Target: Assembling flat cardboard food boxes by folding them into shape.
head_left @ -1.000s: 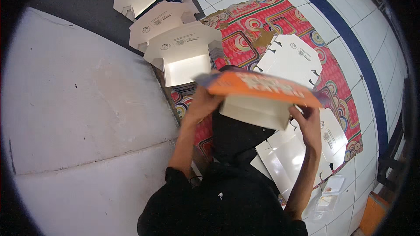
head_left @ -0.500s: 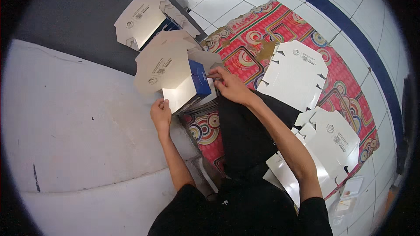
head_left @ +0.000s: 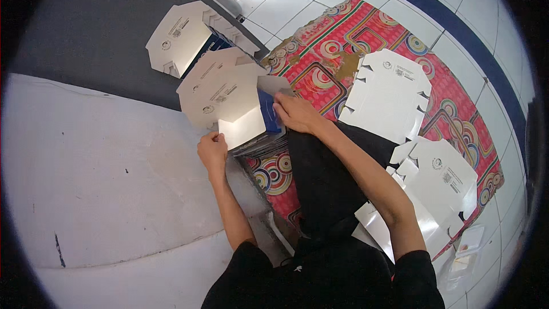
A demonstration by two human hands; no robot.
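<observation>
A folded white carton with a blue inner side point(head_left: 243, 117) sits on top of a stack of similar cartons point(head_left: 260, 144) by the wall's foot. My left hand point(head_left: 213, 150) grips the carton's near left corner. At its right edge, my right hand point(head_left: 296, 113) presses on the blue flap. More folded cartons point(head_left: 186, 37) lean behind it against the dark wall. My black-clad legs point(head_left: 331, 177) stretch out below my arms.
Flat white die-cut carton blanks point(head_left: 392, 94) lie on a red patterned mat point(head_left: 337, 46), with more blanks point(head_left: 440, 180) at the right. A white and grey wall point(head_left: 97, 154) fills the left. White floor tiles with a blue stripe point(head_left: 457, 20) run beyond the mat.
A second ago both hands held an orange carton up in front of me. Since then they went down to the stack and now hold the white and blue carton there.
</observation>
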